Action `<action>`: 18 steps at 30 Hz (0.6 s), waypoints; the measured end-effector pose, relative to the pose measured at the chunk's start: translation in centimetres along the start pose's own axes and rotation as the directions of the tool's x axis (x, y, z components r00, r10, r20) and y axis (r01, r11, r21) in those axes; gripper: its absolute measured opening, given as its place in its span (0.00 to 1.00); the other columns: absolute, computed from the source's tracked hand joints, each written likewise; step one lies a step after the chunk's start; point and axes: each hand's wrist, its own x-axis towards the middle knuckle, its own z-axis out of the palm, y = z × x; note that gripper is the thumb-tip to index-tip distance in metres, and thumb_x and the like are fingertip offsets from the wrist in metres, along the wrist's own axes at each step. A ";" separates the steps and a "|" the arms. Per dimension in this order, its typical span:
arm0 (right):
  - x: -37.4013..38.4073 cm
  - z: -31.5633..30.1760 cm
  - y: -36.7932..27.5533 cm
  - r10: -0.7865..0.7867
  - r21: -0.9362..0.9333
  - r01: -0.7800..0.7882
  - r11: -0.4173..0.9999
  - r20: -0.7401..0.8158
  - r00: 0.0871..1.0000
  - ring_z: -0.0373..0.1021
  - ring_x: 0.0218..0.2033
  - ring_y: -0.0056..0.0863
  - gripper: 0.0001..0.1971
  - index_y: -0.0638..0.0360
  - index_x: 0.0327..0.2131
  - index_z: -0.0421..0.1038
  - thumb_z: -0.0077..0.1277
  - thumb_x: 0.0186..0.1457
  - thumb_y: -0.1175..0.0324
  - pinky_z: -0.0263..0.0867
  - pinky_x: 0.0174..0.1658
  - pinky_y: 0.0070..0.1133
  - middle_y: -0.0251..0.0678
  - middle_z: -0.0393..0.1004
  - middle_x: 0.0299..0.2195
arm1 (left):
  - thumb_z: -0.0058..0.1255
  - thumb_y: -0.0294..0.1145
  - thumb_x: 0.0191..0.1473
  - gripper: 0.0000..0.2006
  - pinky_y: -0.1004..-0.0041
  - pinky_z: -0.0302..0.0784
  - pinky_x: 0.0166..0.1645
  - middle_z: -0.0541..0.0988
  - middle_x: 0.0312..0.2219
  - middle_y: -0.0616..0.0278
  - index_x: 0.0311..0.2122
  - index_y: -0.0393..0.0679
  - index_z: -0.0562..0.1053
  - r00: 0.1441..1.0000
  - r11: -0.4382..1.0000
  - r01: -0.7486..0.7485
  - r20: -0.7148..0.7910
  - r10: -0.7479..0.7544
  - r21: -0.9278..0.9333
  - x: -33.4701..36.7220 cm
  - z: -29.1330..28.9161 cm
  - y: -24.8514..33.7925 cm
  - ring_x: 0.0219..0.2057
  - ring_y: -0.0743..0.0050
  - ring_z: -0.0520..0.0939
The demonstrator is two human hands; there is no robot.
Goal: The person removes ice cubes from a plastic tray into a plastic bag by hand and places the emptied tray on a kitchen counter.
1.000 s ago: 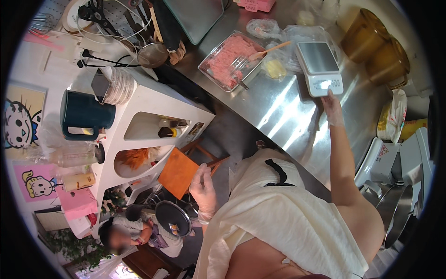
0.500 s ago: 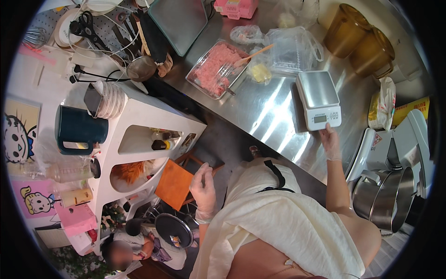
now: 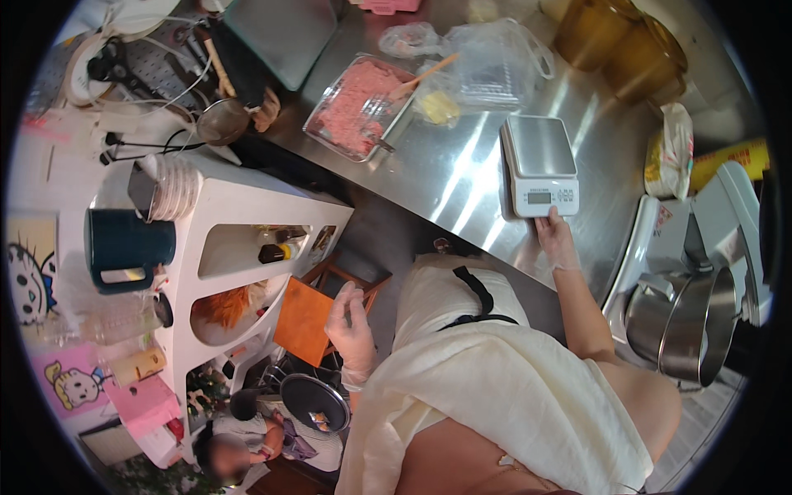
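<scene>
A white kitchen scale (image 3: 544,169) with a steel plate and a small display lies on the steel worktop (image 3: 429,186). My right hand (image 3: 557,239), in a clear glove, has its fingers at the scale's near edge and appears to grip it there; the fingers' undersides are hidden. Off the worktop, my left hand (image 3: 352,332) is raised beside the orange stool, also gloved, its fingers loosely bent and apart with nothing in them. Left of the scale sits a clear tray of pink minced meat (image 3: 355,107), a wooden utensil (image 3: 429,73) resting across its right side.
Plastic bags (image 3: 495,70) lie behind the scale, with brown jugs (image 3: 635,54) at the back right. A stand mixer (image 3: 697,214) with a steel bowl (image 3: 693,326) stands right. A white shelf unit (image 3: 247,194), an orange stool (image 3: 305,320) and a seated person (image 3: 239,437) are left.
The whole view has shifted, so the worktop things appear further left and higher. The scale and my right hand keep their places relative to each other; my left hand stays raised.
</scene>
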 end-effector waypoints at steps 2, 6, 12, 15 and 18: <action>0.1 0.2 -0.8 -0.028 0.051 0.033 0.998 -0.097 0.995 0.61 0.54 0.34 0.17 0.60 0.51 0.61 0.45 0.58 0.75 0.56 0.61 0.33 0.38 0.65 0.51 | 0.43 0.20 0.55 0.12 0.75 0.74 0.41 0.77 0.35 0.54 0.44 0.30 0.72 0.999 0.999 -0.033 0.019 0.033 0.017 0.3 -0.1 -0.6 0.35 0.72 0.78; 0.2 -2.6 -2.9 -0.098 0.117 0.129 0.985 -0.237 0.967 0.62 0.53 0.35 0.17 0.62 0.51 0.60 0.45 0.58 0.75 0.59 0.59 0.32 0.39 0.65 0.50 | 0.42 0.21 0.56 0.12 0.75 0.74 0.40 0.77 0.35 0.53 0.45 0.30 0.72 0.997 0.998 -0.060 0.056 0.059 0.029 1.0 0.3 0.3 0.35 0.72 0.77; -1.6 -6.5 -6.1 -0.140 0.193 0.202 0.960 -0.293 0.946 0.63 0.52 0.37 0.15 0.63 0.49 0.62 0.43 0.59 0.74 0.61 0.58 0.33 0.41 0.66 0.49 | 0.46 0.19 0.52 0.12 0.74 0.75 0.39 0.80 0.33 0.52 0.43 0.34 0.73 0.982 0.986 -0.158 0.117 0.151 0.054 3.0 1.6 0.2 0.33 0.68 0.81; -1.6 -8.3 -7.4 -0.037 0.190 0.109 0.976 -0.345 0.938 0.62 0.52 0.39 0.15 0.64 0.49 0.61 0.44 0.58 0.75 0.62 0.57 0.35 0.43 0.65 0.50 | 0.47 0.20 0.52 0.12 0.73 0.74 0.39 0.80 0.32 0.51 0.42 0.35 0.74 0.972 0.981 -0.189 0.151 0.180 0.044 3.5 2.2 0.9 0.34 0.66 0.81; -1.2 -9.4 -8.3 0.155 0.219 -0.070 0.973 -0.399 0.904 0.61 0.52 0.40 0.19 0.63 0.52 0.58 0.44 0.57 0.72 0.63 0.52 0.39 0.49 0.62 0.51 | 0.48 0.20 0.51 0.12 0.72 0.74 0.39 0.80 0.32 0.53 0.42 0.36 0.74 0.957 0.970 -0.235 0.188 0.220 0.057 4.1 3.0 1.6 0.34 0.64 0.80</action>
